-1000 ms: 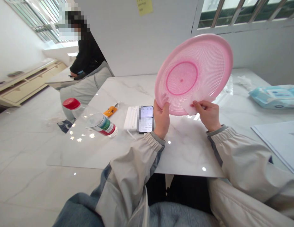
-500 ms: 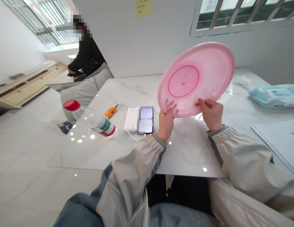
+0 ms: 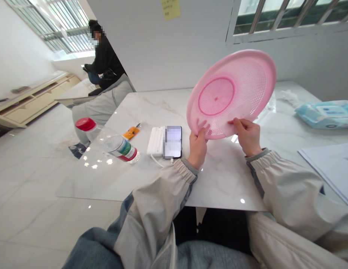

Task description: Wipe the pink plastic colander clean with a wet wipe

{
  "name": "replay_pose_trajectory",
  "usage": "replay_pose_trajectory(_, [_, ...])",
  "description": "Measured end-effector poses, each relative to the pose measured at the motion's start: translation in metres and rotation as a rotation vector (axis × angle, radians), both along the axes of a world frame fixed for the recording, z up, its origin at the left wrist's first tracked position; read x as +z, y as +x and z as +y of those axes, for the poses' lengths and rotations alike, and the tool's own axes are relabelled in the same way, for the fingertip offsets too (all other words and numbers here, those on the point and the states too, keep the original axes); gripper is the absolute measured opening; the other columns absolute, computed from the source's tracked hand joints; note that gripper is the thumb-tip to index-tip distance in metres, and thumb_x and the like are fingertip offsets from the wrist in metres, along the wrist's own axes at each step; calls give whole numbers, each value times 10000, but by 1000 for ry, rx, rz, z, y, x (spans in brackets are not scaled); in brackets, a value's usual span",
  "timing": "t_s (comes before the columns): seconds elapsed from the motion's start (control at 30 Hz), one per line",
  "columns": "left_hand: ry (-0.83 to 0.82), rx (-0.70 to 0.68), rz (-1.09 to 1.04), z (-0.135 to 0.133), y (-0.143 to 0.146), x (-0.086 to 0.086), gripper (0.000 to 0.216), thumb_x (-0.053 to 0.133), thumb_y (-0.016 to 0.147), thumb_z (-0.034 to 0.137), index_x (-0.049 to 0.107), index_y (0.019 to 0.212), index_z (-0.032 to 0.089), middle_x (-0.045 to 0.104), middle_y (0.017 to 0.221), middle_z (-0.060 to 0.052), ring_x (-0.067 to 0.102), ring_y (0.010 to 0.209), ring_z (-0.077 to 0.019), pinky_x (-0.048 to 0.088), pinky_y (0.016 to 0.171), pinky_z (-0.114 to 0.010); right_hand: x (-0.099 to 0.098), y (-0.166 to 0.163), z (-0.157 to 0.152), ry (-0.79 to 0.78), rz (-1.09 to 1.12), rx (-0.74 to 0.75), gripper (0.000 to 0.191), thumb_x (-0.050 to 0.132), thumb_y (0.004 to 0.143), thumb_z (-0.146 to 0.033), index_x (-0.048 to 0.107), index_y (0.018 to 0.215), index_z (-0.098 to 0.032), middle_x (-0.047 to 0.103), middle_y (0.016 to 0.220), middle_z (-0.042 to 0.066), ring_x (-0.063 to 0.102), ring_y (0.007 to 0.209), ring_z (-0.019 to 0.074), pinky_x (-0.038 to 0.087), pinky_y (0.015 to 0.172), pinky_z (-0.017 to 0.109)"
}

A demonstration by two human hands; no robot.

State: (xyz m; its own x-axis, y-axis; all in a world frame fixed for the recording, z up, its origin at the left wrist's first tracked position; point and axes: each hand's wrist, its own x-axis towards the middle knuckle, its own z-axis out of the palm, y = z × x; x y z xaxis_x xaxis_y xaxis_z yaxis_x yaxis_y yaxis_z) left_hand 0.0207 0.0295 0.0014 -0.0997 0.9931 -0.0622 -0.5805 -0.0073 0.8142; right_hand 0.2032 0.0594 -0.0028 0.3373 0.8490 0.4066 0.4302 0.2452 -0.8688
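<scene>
A round pink plastic sieve basket (image 3: 215,95) is held up tilted above the table, its mesh inside facing me. My left hand (image 3: 198,149) grips its lower left rim, thumb on the near side and the other fingers showing through the mesh behind. Against the lower right part of the mesh lies a thin pale sheet that looks like a wet wipe (image 3: 239,113). My right hand (image 3: 249,137) pinches this sheet between thumb and fingers and presses it to the basket near the rim.
A phone (image 3: 173,142) lies beside a white power bank (image 3: 155,141) with a cable. Left are an orange tag (image 3: 131,133) and a red-capped clear bottle (image 3: 120,147). A blue wipes pack (image 3: 326,114) and papers (image 3: 328,164) lie right. A seated person (image 3: 106,59) is far left.
My right hand has slid slightly left along the basket with the wipe. The left hand keeps its grip on the rim. The seated person in the background has shifted posture.
</scene>
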Motion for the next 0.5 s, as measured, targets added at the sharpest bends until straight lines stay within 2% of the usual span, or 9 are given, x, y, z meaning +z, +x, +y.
replay_pose_trajectory(0.2, [23,-25,-21,-1,1,-1,450,659,1076,304,646,1525,277,675,1586,-109,579,1562,-317,481,1296,-544,-4,1,2,-26,43,44,432,684,965,-553,886,901,-176,611,659,17,485,603,151,426,558,304])
replay_pose_trajectory(0.4, [9,-38,-53,0,4,-2,401,671,1063,269,674,1463,238,692,1551,-118,602,1539,-320,504,1283,-530,-2,-3,-2,-77,53,130,403,744,923,-547,906,920,-177,588,611,0,490,596,150,473,566,303])
replay_pose_trajectory(0.5, [7,-82,-46,-2,7,-2,424,696,1058,312,671,1470,214,718,1509,-131,615,1524,-323,484,1297,-535,-1,-6,-4,-93,77,158,397,771,896,-557,908,909,-185,620,618,7,516,599,156,486,568,307])
